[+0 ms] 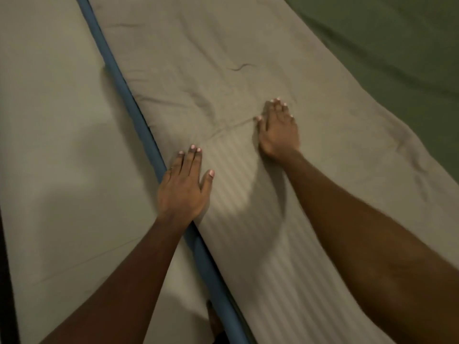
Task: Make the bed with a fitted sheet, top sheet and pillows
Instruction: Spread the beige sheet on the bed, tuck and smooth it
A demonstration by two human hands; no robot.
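A tan striped sheet (223, 78) covers the bed and runs from the near right to the far middle, with creases across its centre. My left hand (183, 187) lies flat with straight fingers on the sheet's left edge, partly over a blue band (119, 78) that runs along that edge. Farther out on the sheet, my right hand (278, 130) presses down flat with fingers together beside a fold. Neither hand grips any cloth. No pillow is in view.
A plain beige floor or surface (49, 145) fills the left side beyond the blue band. A green cloth (397, 45) lies at the far right past the sheet's edge. A dark strip runs down the far left border.
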